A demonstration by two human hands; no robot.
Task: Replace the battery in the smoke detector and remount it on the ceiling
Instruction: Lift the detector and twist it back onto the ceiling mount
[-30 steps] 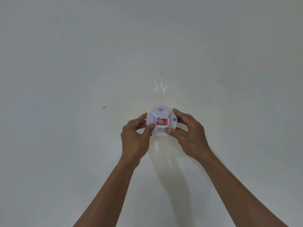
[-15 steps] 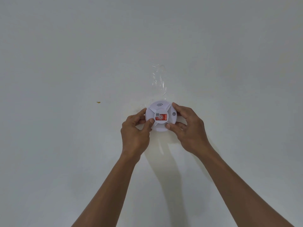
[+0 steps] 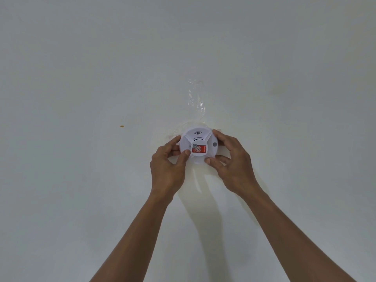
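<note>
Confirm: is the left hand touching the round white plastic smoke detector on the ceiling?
Touching. The head view shows the left hand with its thumb lying across the face of the round white plastic smoke detector and its fingers against the rim.

Smoke detector (image 3: pixel 198 146): wireless-wave symbol (image 3: pixel 197 133) moulded near top edge; red-and-white sticker (image 3: pixel 199 149) at centre, circled "S" mark, small QR-type code above; fine print too small to read.
</note>
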